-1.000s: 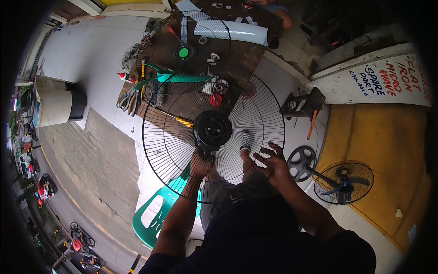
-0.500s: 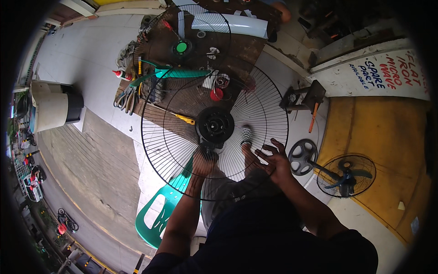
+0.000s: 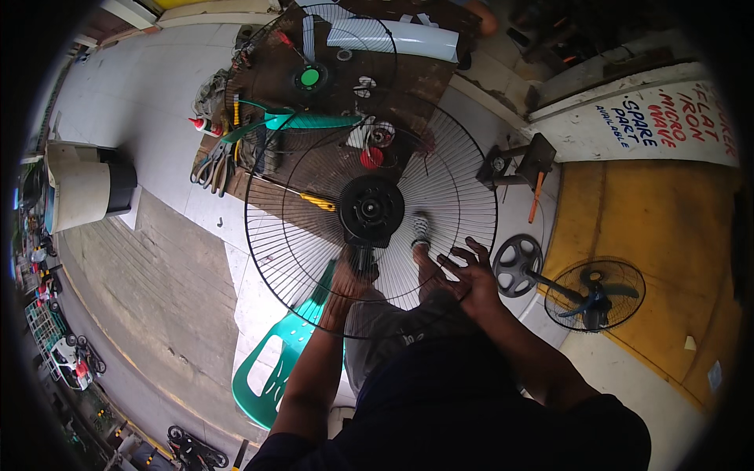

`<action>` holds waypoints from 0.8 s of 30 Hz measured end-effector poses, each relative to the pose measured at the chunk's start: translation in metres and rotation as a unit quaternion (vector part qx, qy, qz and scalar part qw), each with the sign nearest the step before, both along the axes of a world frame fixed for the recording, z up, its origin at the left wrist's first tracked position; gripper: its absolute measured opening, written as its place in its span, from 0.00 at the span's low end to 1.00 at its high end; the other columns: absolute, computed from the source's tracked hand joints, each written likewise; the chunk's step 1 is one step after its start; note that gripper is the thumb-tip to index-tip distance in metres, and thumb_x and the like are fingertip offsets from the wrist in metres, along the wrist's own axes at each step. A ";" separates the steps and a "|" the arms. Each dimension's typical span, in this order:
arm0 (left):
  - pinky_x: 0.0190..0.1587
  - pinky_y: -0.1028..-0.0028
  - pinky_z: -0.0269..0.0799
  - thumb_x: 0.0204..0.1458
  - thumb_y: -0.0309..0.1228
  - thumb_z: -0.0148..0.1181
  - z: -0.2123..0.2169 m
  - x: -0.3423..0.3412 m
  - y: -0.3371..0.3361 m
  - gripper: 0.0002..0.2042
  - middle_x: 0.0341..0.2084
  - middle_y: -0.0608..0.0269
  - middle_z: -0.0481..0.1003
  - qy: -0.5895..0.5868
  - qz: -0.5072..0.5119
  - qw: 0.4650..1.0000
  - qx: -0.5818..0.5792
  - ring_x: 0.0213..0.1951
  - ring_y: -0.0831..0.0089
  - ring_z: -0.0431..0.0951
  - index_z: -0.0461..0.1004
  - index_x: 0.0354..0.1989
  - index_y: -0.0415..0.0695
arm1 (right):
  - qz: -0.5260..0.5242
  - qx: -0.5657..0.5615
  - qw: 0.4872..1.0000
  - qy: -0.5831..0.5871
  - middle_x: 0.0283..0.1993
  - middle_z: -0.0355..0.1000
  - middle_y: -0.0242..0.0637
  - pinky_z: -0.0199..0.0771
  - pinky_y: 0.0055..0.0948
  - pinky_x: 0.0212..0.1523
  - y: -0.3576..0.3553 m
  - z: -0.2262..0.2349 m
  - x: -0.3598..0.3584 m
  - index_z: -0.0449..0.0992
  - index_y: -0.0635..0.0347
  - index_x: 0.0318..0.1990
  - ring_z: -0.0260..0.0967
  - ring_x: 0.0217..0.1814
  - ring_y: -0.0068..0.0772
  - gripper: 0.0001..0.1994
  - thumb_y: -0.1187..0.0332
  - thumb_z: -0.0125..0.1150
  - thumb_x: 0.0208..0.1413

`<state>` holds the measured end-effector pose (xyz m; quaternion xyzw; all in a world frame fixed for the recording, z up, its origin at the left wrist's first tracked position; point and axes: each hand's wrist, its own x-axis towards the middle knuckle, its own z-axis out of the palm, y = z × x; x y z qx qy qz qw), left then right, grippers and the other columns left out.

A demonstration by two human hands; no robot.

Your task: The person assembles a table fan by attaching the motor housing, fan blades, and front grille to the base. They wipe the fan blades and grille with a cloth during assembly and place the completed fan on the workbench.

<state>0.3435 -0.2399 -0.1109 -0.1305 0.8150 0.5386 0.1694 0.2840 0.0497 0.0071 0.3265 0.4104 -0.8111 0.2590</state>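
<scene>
Workbench (image 3: 428, 78) spans twelve o'clock; a green chair (image 3: 294, 330) stands at seven, a standing fan (image 3: 594, 304) at four. Centred, a wire-guarded fan head (image 3: 371, 208) screens part of the bench. Its wires cross my left hand (image 3: 353, 280), gripping its neck (image 3: 364, 255); my right hand (image 3: 475, 275) splays by its rim. Pliers (image 3: 212, 173) lie at ten, screwdriver (image 3: 318, 202) at nine.

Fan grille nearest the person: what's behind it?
Visible: part of the wooden worktable, a yellow-handled screwdriver, a red round part, and the left hand at the black fan neck. Whatever sits directly behind the solid hub is covered.
</scene>
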 end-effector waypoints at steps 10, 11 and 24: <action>0.42 0.62 0.80 0.40 0.28 0.72 -0.016 0.003 -0.002 0.28 0.35 0.58 0.80 0.041 0.059 0.996 0.051 0.37 0.59 0.82 0.71 0.53 0.41 | 0.039 0.026 0.999 0.009 0.65 0.61 0.44 0.84 0.57 0.55 -0.001 -0.001 -0.024 0.55 0.46 0.71 0.69 0.70 0.57 0.36 0.82 0.47 0.52; 0.38 0.62 0.81 0.38 0.26 0.72 -0.018 0.003 0.000 0.27 0.31 0.59 0.80 0.045 0.077 0.994 0.066 0.33 0.59 0.83 0.72 0.51 0.42 | 0.040 0.018 0.999 0.009 0.65 0.61 0.45 0.83 0.60 0.57 0.000 -0.002 -0.025 0.55 0.45 0.71 0.68 0.71 0.57 0.36 0.82 0.47 0.53; 0.64 0.58 0.73 0.48 0.36 0.73 0.000 0.003 -0.008 0.39 0.59 0.47 0.74 -0.037 0.012 0.998 0.045 0.60 0.52 0.76 0.64 0.69 0.40 | 0.112 0.027 0.993 0.030 0.65 0.60 0.49 0.80 0.70 0.59 0.018 -0.002 -0.059 0.56 0.47 0.71 0.66 0.71 0.63 0.37 0.82 0.47 0.50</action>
